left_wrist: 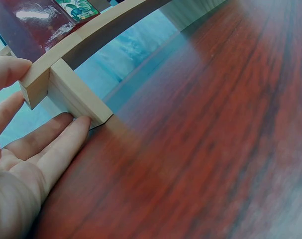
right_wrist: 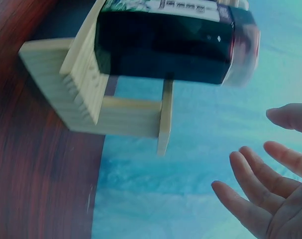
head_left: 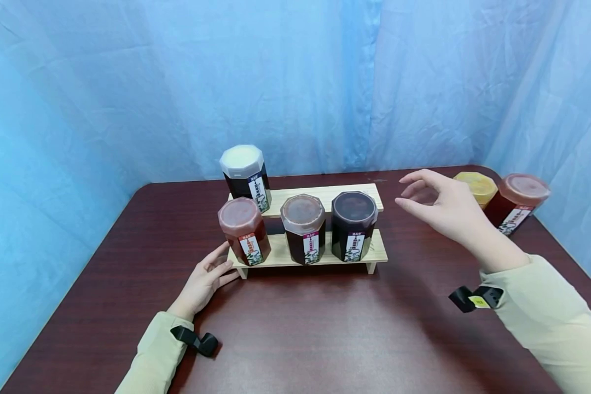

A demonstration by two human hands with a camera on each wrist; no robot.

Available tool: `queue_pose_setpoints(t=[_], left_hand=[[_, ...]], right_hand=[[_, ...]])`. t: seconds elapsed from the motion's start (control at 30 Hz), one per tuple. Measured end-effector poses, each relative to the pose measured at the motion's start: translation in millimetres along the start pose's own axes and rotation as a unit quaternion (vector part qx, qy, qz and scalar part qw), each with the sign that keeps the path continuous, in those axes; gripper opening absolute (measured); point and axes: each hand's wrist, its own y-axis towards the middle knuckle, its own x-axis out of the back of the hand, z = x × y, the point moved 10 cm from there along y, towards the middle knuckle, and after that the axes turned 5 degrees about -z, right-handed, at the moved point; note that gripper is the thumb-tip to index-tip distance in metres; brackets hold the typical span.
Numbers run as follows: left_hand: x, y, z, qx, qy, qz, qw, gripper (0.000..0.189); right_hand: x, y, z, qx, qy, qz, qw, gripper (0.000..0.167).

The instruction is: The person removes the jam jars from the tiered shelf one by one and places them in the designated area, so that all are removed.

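Note:
A two-tier light wooden rack (head_left: pixel 325 200) stands on the table. Its lower tier carries a red-brown jar (head_left: pixel 248 241), a brown-lidded dark jar (head_left: pixel 302 232) and a black-lidded jar (head_left: pixel 353 230). On the upper tier, at the left end, sits a white-lidded dark jar (head_left: pixel 246 172). My left hand (head_left: pixel 204 282) touches the rack's left end, its fingertips against the shelf end and leg (left_wrist: pixel 73 94). My right hand (head_left: pixel 443 202) hovers right of the rack with fingers spread and slightly bent, holding nothing. In the right wrist view it is apart from the nearest dark jar (right_wrist: pixel 163 47).
At the table's right side stand a yellow-lidded jar (head_left: pixel 476 186), partly hidden behind my right hand, and a red-lidded jar (head_left: pixel 517 205). Blue curtains (head_left: pixel 295 87) hang around the back and sides of the dark red-brown table (head_left: pixel 300 328).

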Motion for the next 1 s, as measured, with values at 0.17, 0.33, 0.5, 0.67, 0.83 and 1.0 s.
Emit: queue_pose_setpoints(t=[0.17,0.33,0.5,0.67,0.83,1.0], left_hand=[[0.3,0.1,0.1,0.002,-0.003,-0.004,1.0,0.062],[0.0,0.3,-0.1,0.004,-0.003,-0.002,1.0,0.062],[0.3,0.5,0.4,0.006,-0.005,-0.002,1.0,0.063],[0.9,0.8,1.7,0.007,-0.005,-0.006,0.9999,0.063],[0.8,1.0,2.0,0.008,-0.005,-0.007,0.9999,0.063],[0.6,0.9,1.5,0.006,-0.008,-0.004,0.9999,0.063]], right_hand=[[-5,1.6,15,0.018,0.032,-0.019,0.9991,0.029],[-9,4.4,27,0.029,0.039,-0.025,0.9985,0.029],[-15,11.1,40,0.031,0.052,-0.026,0.9978,0.027],[-27,17.6,56,0.025,0.07,-0.004,0.9972,0.028],[-37,23.2,70,0.029,0.102,0.016,0.9942,0.029],[-47,29.1,80,0.034,0.126,0.033,0.9909,0.028]])
